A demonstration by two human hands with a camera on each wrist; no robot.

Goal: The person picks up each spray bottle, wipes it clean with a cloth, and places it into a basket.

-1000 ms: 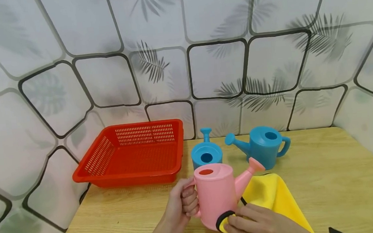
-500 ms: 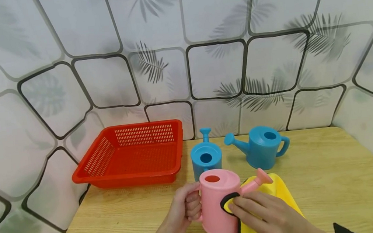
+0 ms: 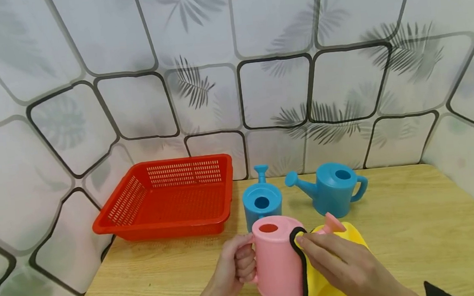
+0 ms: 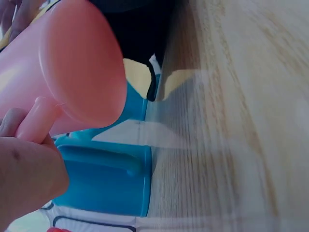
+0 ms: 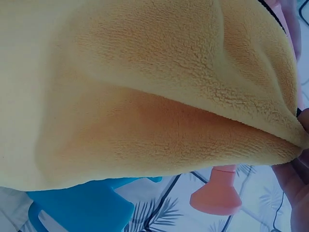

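My left hand (image 3: pixel 236 266) grips the handle of a pink watering can (image 3: pixel 278 269), fingers curled round it. In the left wrist view the can (image 4: pixel 79 67) is held up off the table, its round base showing. A yellow cloth with black edging (image 3: pixel 319 291) hangs from my right hand (image 3: pixel 350 260), which presses it to the can's upper right side, near the spout. The right wrist view is mostly filled by the fleecy cloth (image 5: pixel 159 67); fingers (image 5: pixel 292 181) pinch its gathered end at the right edge. The can's pink sprinkler head (image 5: pixel 217 193) shows below.
Two blue watering cans stand behind: one (image 3: pixel 262 197) just beyond the pink can, the other (image 3: pixel 335 191) farther right. At the back left sits a red plastic basket (image 3: pixel 164 232). The wooden table (image 3: pixel 430 225) ends against a patterned wall covering (image 3: pixel 274 93).
The cloth has travelled up the can's side, from near its base to near the top, with my right hand. The can has shifted slightly right and down; my left hand still grips its handle.
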